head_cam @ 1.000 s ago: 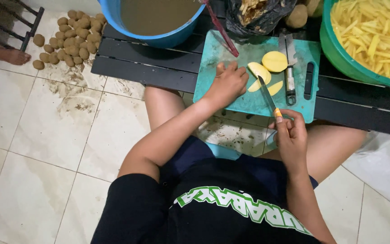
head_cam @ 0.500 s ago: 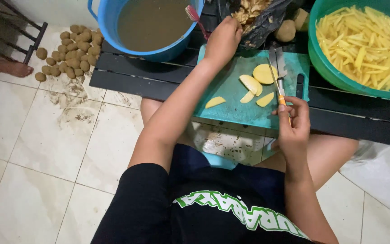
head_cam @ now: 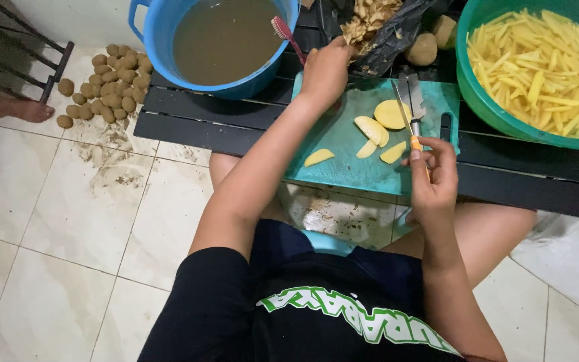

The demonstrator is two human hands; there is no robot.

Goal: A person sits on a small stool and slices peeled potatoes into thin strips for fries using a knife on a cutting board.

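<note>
My right hand (head_cam: 430, 177) grips the orange handle of a knife (head_cam: 405, 114), whose blade lies over the teal cutting board (head_cam: 343, 171). Several pale potato slices (head_cam: 372, 129) lie on the board beside the blade. My left hand (head_cam: 326, 67) is stretched to the board's far edge, against a black bag of potato peels (head_cam: 378, 27). Its fingers curl away from view, so what they hold is hidden.
A blue tub of murky water (head_cam: 226, 40) with a red brush (head_cam: 283, 30) stands far left on the black slatted table (head_cam: 196, 117). A green basin of potato sticks (head_cam: 537, 67) stands far right. Unpeeled potatoes (head_cam: 112, 80) are piled on the tiled floor. Another person's foot (head_cam: 31, 110) is at the left.
My left hand left the slices on the board and reached up to the bag of peels. The slices now lie spread apart. My right hand kept the knife.
</note>
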